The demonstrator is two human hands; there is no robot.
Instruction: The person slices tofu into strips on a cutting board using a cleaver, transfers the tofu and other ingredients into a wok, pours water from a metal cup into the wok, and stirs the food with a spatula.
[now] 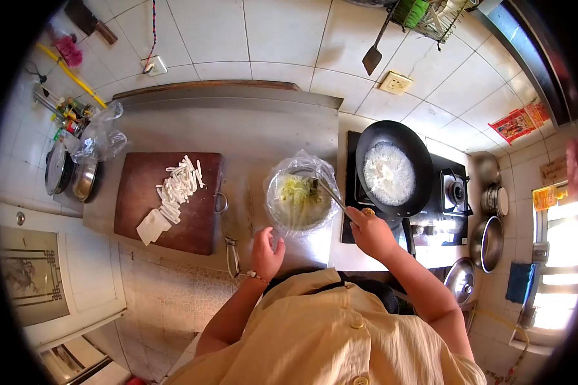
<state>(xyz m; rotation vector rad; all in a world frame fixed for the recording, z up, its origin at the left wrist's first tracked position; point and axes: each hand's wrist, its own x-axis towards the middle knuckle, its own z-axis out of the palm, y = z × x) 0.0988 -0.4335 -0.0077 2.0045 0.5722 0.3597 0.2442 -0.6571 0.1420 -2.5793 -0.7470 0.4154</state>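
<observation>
Plastic-lined bowl (304, 221) lies between left hand (267, 254) and right hand (372, 233), farther forward

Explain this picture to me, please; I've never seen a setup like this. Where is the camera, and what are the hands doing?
There is no machine here: these are a person's bare hands. The single picture comes from a camera worn on the head, looking forward and down. The right hand grips a long-handled utensil, its far end in a plastic-covered bowl with yellow-green food. The left hand is empty, near the bowl. On the metal counter, to the left, a cutting board carries white strips. To the right, a black pan of foamy white liquid sits on the stove.
</observation>
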